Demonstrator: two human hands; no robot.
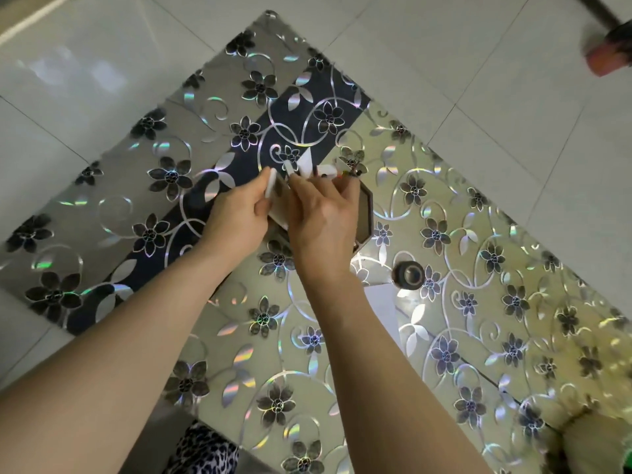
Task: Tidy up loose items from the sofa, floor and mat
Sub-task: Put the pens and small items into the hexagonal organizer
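Observation:
Both hands meet over a table covered by a shiny floral sheet (478,302). My left hand (236,213) pinches a small white flat piece (272,188) between thumb and fingers. My right hand (321,217) grips several small white items (307,164) at its fingertips; what they are is too small to tell. Under my right hand sits a dark octagonal container (364,217), mostly hidden by the hand.
A small round dark knob-like object (409,275) lies on the table right of my right wrist, beside a white sheet (383,299). White floor tiles (444,46) surround the table. A blurred dark and orange object (608,56) shows at the top right. Leopard-print fabric (205,453) is at the bottom.

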